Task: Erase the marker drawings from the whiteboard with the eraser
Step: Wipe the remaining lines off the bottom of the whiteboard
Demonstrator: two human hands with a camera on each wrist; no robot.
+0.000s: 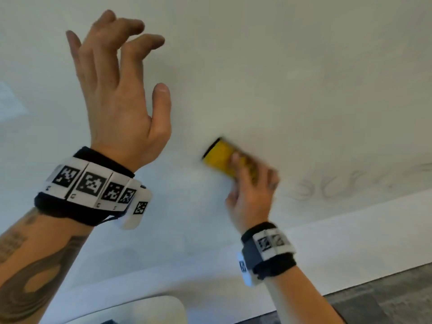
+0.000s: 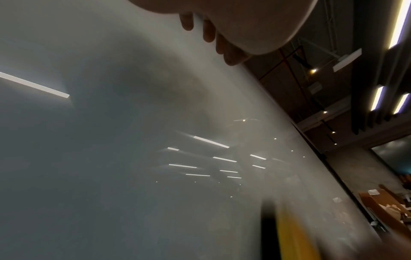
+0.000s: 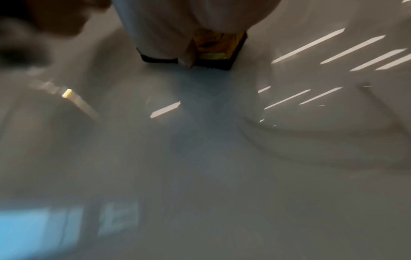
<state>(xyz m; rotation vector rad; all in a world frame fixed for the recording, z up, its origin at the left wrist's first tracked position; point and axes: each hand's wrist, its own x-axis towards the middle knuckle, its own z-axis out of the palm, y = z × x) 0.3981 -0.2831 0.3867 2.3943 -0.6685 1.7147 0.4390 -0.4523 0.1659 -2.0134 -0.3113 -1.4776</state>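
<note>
Whiteboard (image 1: 280, 66), glossy white, fills most of the head view; no readable writing anywhere, only faint grey smeared marker loops (image 1: 332, 185) low on the right. Yellow block eraser with black felt edge (image 1: 222, 157) lies flat against the board near centre, motion-blurred, pinched by the right hand (image 1: 251, 192), fingers curled over its top. Right wrist view shows the eraser (image 3: 213, 47) half hidden under the palm, black felt against the surface. Left hand (image 1: 121, 90) is raised off the board, fingers loosely curled and spread, holding nothing. Both wrists wear black bands with black-and-white square code tags (image 1: 93, 183), codes not decodable. Board's lower edge meets a white strip, then grey floor (image 1: 385, 300) at bottom right. Wide bare board surface above and left of the eraser. Left wrist view catches a blurred yellow-black edge (image 2: 289, 237), cut off at the frame bottom.
</note>
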